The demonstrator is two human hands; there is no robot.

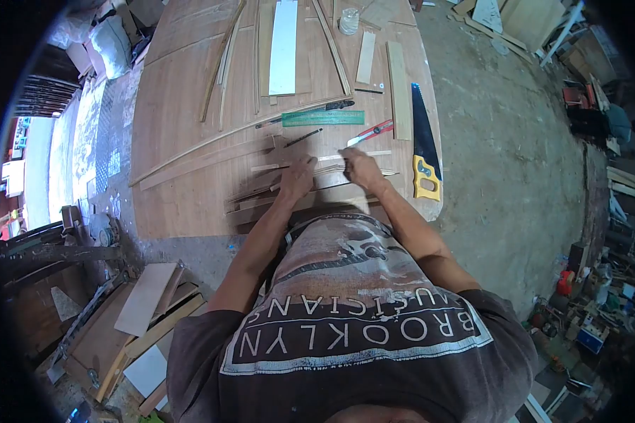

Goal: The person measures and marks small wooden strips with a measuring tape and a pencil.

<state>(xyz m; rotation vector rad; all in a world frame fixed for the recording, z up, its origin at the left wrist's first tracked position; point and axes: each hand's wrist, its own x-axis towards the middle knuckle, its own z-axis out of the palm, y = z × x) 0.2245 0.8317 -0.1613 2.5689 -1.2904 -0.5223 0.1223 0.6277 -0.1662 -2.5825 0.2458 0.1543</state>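
Both my hands are near the front edge of the wooden table, one at each side of a thin wooden strip [329, 158]. My left hand [299, 178] has its fingers closed on the strip's left part. My right hand [362, 170] pinches it farther right; its fingertips are partly hidden. Under and in front of the hands lie several more thin wood pieces [261, 200], close to my shirt. Just beyond my right hand rests a red utility knife [371, 132]. A dark pen-like tool [303, 137] lies beyond my left hand, with a green ruler [323, 118] behind it.
A handsaw [425, 148] with a yellow handle lies along the table's right edge, beside a wooden board [399, 92]. Farther back are a white strip [283, 49], long wood strips and a clear jar [348, 21]. Scrap boards [148, 299] are piled on the floor at left.
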